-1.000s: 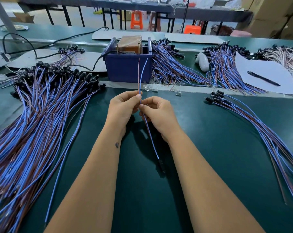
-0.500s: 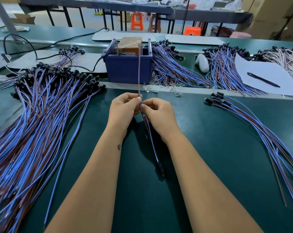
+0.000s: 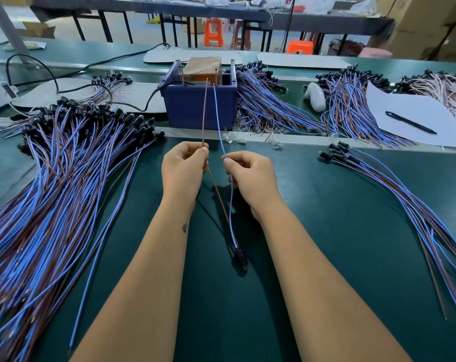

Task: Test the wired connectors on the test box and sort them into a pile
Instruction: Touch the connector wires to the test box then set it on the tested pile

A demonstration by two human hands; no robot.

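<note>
Wires just parted | left hand (image 3: 183, 169) pinches brown lead (image 3: 204, 113), right hand (image 3: 250, 176) pinches blue lead (image 3: 217, 113) | connector (image 3: 240, 254) on near desk (image 3: 326, 218) | I reckon tips head for test box (image 3: 199, 100).

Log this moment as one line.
left hand: pinches brown wire | right hand: pinches blue wire | wire tips: at test box | connector: hangs below

A dark green work surface (image 3: 326, 231) fills the lower frame. Beyond it, along the top, stands a long dark table (image 3: 148, 7) on black legs — orange plastic stools (image 3: 213, 31) beneath it, cardboard boxes (image 3: 425, 24) stacked at upper right, pale floor (image 3: 132, 30) between.
</note>
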